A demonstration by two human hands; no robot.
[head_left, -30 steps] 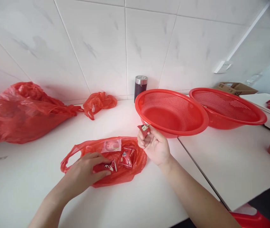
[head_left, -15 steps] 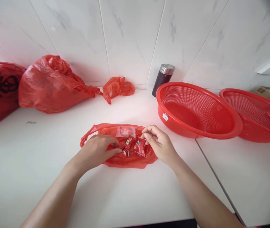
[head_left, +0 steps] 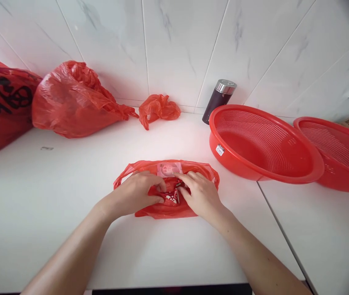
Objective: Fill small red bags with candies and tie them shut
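Observation:
A thin red plastic bag (head_left: 162,212) lies spread on the white table, with small wrapped snack packets on it. My left hand (head_left: 139,191) curls in from the left, thumb and forefinger closed at the left end of a dark red snack packet (head_left: 172,197) with white print. From the right, my right hand (head_left: 201,194) bends over the bag, its thumb and forefinger closing around a small red packet (head_left: 179,184) that they mostly cover. Just beyond the fingertips lies a pink packet (head_left: 168,168), flat on the bag.
Two red perforated baskets (head_left: 220,162) stand at the right, beside a dark flask (head_left: 218,100) by the tiled wall. A crumpled red bag (head_left: 158,110), a full knotted red bag (head_left: 73,102) and a larger printed red bag (head_left: 2,106) line the back left. A seam crosses the table at right.
My right hand has moved down and inward over the packets, which it now partly covers. The left hand stays at the dark red packet. The camera view has shifted slightly.

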